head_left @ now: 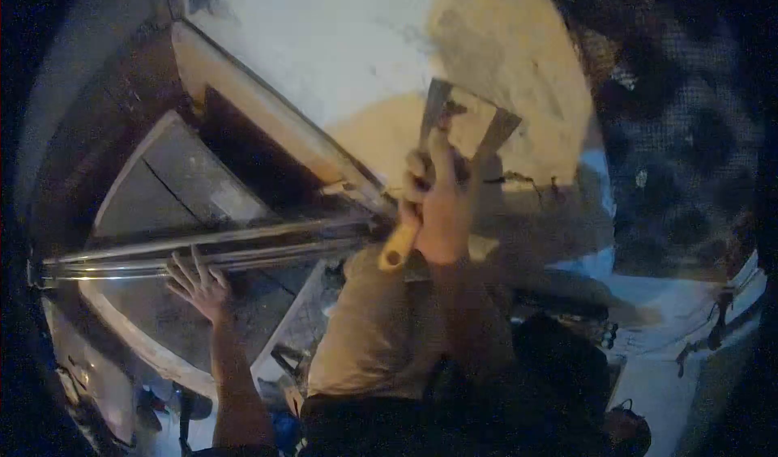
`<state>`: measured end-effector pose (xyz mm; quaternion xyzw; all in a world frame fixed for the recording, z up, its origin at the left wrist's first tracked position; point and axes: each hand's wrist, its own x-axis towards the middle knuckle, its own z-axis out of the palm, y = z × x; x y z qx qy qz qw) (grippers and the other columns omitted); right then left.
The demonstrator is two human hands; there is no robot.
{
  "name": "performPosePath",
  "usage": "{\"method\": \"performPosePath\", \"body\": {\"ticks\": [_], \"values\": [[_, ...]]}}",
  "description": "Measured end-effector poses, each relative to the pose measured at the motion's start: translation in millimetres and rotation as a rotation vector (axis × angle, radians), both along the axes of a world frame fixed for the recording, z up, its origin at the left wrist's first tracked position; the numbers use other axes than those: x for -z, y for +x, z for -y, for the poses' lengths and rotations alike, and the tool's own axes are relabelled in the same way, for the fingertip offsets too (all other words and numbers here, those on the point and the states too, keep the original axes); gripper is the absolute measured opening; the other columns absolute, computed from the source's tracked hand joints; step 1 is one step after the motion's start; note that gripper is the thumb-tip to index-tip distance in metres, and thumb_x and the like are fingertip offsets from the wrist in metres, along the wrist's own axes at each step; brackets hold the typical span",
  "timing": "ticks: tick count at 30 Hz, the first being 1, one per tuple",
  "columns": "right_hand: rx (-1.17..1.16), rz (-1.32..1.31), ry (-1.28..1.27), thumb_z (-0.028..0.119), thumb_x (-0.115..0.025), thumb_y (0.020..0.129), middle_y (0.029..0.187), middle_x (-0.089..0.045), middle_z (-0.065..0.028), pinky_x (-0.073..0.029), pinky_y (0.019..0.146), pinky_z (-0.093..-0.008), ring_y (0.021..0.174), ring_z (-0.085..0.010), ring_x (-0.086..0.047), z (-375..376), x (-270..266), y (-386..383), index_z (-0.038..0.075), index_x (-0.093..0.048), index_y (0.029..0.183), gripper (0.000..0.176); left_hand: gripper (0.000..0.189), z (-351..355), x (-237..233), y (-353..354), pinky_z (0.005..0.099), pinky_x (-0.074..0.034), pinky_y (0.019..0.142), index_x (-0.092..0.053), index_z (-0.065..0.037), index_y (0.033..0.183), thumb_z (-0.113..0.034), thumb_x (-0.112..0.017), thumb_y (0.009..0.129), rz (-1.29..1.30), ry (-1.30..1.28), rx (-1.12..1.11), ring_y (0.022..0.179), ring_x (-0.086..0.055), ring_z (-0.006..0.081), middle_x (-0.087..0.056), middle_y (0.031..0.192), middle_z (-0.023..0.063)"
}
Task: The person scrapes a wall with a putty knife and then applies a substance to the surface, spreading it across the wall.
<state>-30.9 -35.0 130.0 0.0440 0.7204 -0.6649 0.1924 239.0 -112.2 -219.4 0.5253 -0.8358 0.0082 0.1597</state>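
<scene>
My right hand (446, 206) is closed around the wooden handle of a putty knife (476, 118). Its wide, tapering blade points up, and the handle's end with a hole sticks out below my fist. One finger lies stretched along the blade, which overlaps the patchy pale wall (478, 36) in this view. On the left, my left hand (198, 287) has its fingers spread, the fingertips right at a pair of long shiny metal rails (251, 242). Nothing shows in that hand.
Behind the rails is a curved grey panel (174, 177) with a pale rim. A light ledge (259, 100) runs diagonally along the wall's lower edge. At the right are a dark speckled surface (673, 133) and bluish-white sheeting (656, 295). My knees (365, 319) are below the knife.
</scene>
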Motion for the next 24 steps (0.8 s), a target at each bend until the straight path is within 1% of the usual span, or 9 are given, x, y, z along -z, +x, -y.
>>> {"method": "performPosePath", "body": {"ticks": [2,7,10,12,15,17,19,21,24], "values": [[0.086,-0.047,0.029,0.034,-0.06,0.092,0.064,-0.05,0.0018,-0.023,0.029,-0.0227,0.039,-0.0062,-0.037,9,2,-1,0.012,-0.051,0.087,0.024,0.052,0,-7,-2,0.0613,-0.008,0.113,-0.036,-0.027,0.146,-0.042,-0.024,0.098,-0.007,0.017,0.021,0.144,-0.013,0.0371,-0.022,0.156,0.0108],[-0.032,-0.081,-0.015,0.032,-0.061,0.091,0.064,-0.051,0.0017,-0.026,0.032,-0.0228,0.041,-0.0066,-0.037,-2,-8,-6,0.013,-0.052,0.087,0.021,0.054,2,-10,-5,0.0598,-0.007,0.113,-0.037,-0.026,0.145,-0.047,-0.019,0.099,-0.046,-0.021,0.005,0.144,-0.013,0.037,-0.021,0.156,0.0101],[0.085,-0.065,0.066,0.032,-0.062,0.09,0.065,-0.05,0.0017,-0.024,0.03,-0.0234,0.039,-0.0061,-0.035,3,-6,1,0.013,-0.052,0.087,0.022,0.055,-3,-4,3,0.0594,-0.006,0.114,-0.036,-0.026,0.146,-0.048,-0.018,0.099,0.017,0.034,0.009,0.144,-0.011,0.037,-0.02,0.156,0.0095],[-0.057,0.137,-0.121,0.032,-0.062,0.09,0.066,-0.051,0.0019,-0.025,0.032,-0.0231,0.041,-0.0061,-0.036,-23,0,-13,0.013,-0.052,0.087,0.022,0.055,1,-6,0,0.0594,-0.006,0.114,-0.035,-0.026,0.146,-0.048,-0.017,0.099,0.071,0.017,0.004,0.144,-0.01,0.0367,-0.019,0.156,0.0099],[-0.088,0.106,-0.129,0.033,-0.062,0.09,0.068,-0.051,0.0021,-0.026,0.033,-0.0227,0.042,-0.0059,-0.037,-10,-8,-11,0.013,-0.053,0.091,0.022,0.055,3,-4,-1,0.0591,-0.006,0.114,-0.034,-0.027,0.146,-0.048,-0.017,0.099,-0.005,0.002,0.018,0.145,-0.01,0.0361,-0.02,0.156,0.0098],[0.021,-0.001,0.038,0.033,-0.061,0.09,0.068,-0.051,0.0021,-0.025,0.032,-0.0225,0.041,-0.0059,-0.036,16,-14,8,0.013,-0.054,0.094,0.021,0.055,2,13,15,0.0586,-0.006,0.114,-0.033,-0.028,0.147,-0.048,-0.016,0.099,-0.001,0.006,0.043,0.145,-0.01,0.036,-0.02,0.156,0.0092],[0.02,-0.019,0.021,0.033,-0.062,0.09,0.068,-0.051,0.0029,-0.025,0.033,-0.0223,0.042,-0.0058,-0.037,1,-2,8,0.014,-0.055,0.095,0.021,0.056,4,10,9,0.0588,-0.006,0.114,-0.032,-0.028,0.147,-0.049,-0.015,0.098,0.05,0.023,0.025,0.145,-0.009,0.0365,-0.019,0.156,0.0091],[0.012,-0.016,0.071,0.033,-0.061,0.091,0.068,-0.051,0.0036,-0.026,0.034,-0.022,0.044,-0.0054,-0.038,-13,-2,8,0.015,-0.055,0.095,0.02,0.055,5,3,4,0.0594,-0.007,0.114,-0.031,-0.028,0.148,-0.048,-0.017,0.099,0.035,0.022,0.003,0.145,-0.01,0.0361,-0.018,0.157,0.0088],[-0.077,0.073,-0.115,0.033,-0.062,0.09,0.068,-0.051,0.0041,-0.026,0.033,-0.0217,0.043,-0.0047,-0.038,-1,3,-1,0.016,-0.056,0.097,0.02,0.053,6,1,6,0.0603,-0.007,0.113,-0.03,-0.028,0.148,-0.045,-0.024,0.098,-0.002,0.036,0.028,0.145,-0.01,0.0358,-0.017,0.157,0.0097]]}}
